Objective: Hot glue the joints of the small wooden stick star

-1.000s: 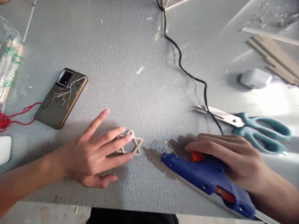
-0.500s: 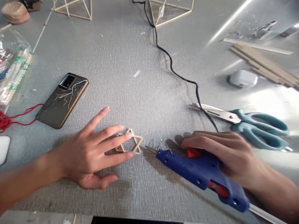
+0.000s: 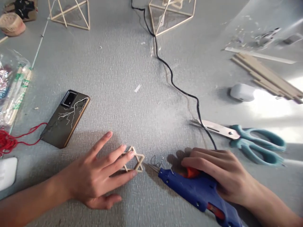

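My left hand point(image 3: 101, 176) lies spread over a small six-pointed star of thin wooden sticks point(image 3: 139, 164), with fingertips touching it. Part of the star is hidden under the fingers. To its right, a blue hot glue gun point(image 3: 189, 189) lies tilted on its side, its metal nozzle pointing at the star and a wire stand near the tip. My right hand point(image 3: 217, 173) is closed over the gun's handle, fingers close to the red trigger; the handle itself is covered. A black cord point(image 3: 172, 78) runs from under this hand to the far edge of the view.
Teal-handled scissors point(image 3: 255, 142) lie right, blades under the cord. Beyond are a white case point(image 3: 243, 92) and flat wooden strips point(image 3: 267, 75). A phone point(image 3: 65, 119), red string point(image 3: 7, 142) and packaged sticks point(image 3: 16, 94) lie left. Stick frames point(image 3: 71, 25) stand at the back.
The view has shifted, so everything appears lower in the picture. Against the table, both hands, the star and the glue gun keep nearly the same places.
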### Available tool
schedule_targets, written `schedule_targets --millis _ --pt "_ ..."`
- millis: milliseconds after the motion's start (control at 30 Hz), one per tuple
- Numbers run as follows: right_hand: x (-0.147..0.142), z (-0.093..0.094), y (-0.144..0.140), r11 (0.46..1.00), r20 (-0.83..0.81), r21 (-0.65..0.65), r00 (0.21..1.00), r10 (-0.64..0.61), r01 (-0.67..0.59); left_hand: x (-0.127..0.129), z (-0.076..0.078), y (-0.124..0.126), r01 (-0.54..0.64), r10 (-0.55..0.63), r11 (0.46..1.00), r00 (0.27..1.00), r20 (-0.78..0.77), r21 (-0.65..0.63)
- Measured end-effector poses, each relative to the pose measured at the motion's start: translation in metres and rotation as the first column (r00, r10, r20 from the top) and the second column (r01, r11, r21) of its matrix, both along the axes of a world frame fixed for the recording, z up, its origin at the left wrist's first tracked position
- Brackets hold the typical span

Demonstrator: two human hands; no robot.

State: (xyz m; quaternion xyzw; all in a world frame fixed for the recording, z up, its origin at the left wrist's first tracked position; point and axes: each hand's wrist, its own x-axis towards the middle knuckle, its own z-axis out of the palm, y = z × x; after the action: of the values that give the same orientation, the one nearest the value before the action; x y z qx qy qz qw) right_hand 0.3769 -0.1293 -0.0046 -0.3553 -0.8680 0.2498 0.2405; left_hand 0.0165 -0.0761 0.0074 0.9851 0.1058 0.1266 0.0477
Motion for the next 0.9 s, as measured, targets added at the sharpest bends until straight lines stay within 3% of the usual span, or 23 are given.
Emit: schedule_targets --millis 233,500,900 --pt "-0.001 -0.003 -0.005 1.0 0.019 -0.005 1.0 -0.025 0.025 -0.001 0.0 0.0 -0.003 0.004 1.0 0.999 -0.033 0.021" --pt "-0.005 0.006 -0.001 0.999 0.115 0.04 0.993 -0.035 0.031 -0.002 0.001 0.004 -0.007 0.006 1.0 0.999 -0.036 -0.019" --pt "-0.002 0.005 -0.01 0.993 0.101 0.055 0.988 -0.114 0.109 0.002 -0.002 0.006 -0.025 0.025 0.999 1.0 0.004 -0.033"
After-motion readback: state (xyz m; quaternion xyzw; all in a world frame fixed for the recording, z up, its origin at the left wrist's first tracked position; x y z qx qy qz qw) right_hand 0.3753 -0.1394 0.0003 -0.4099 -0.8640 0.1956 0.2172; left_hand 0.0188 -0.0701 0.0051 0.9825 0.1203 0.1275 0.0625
